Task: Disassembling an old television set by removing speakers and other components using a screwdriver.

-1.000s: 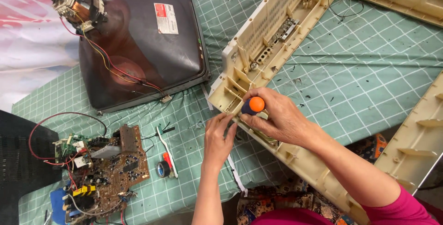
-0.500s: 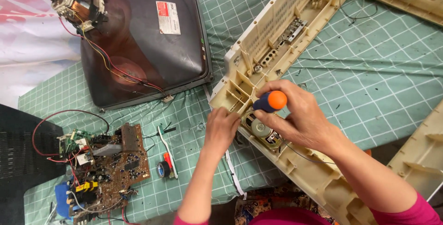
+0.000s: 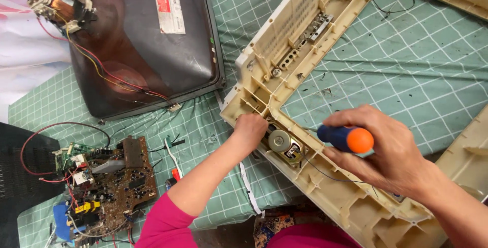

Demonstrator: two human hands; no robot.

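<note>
Head view: right hand (image 3: 391,156) has its grip wrapped tight round a screwdriver (image 3: 345,139) with a blue and orange handle, lying nearly level with the orange end toward the wrist; the blade is hidden under the fingers, so where its tip sits cannot be told. Left hand (image 3: 250,128) is curled, its grip narrow on the inner wall of a cream plastic frame (image 3: 284,39), whether it pinches anything I cannot tell. Between the two grips, just beside the left fingers, a small round speaker (image 3: 284,145) sits in a pocket of the frame, with a thin wire running from it toward the right hand. Left of both hands lie a dark picture tube (image 3: 147,49) and a brown circuit board (image 3: 109,187) on the green gridded surface (image 3: 406,75).

To do this step well, I judge, the left hand should brace the frame hard beside the speaker, and the blade should go in square and slowly, clear of the thin wire and the speaker's cone.

Against half a second ago, the screwdriver has tipped from near upright over the speaker to almost flat, the right hand has drawn back to the right, and the speaker now shows fully.
</note>
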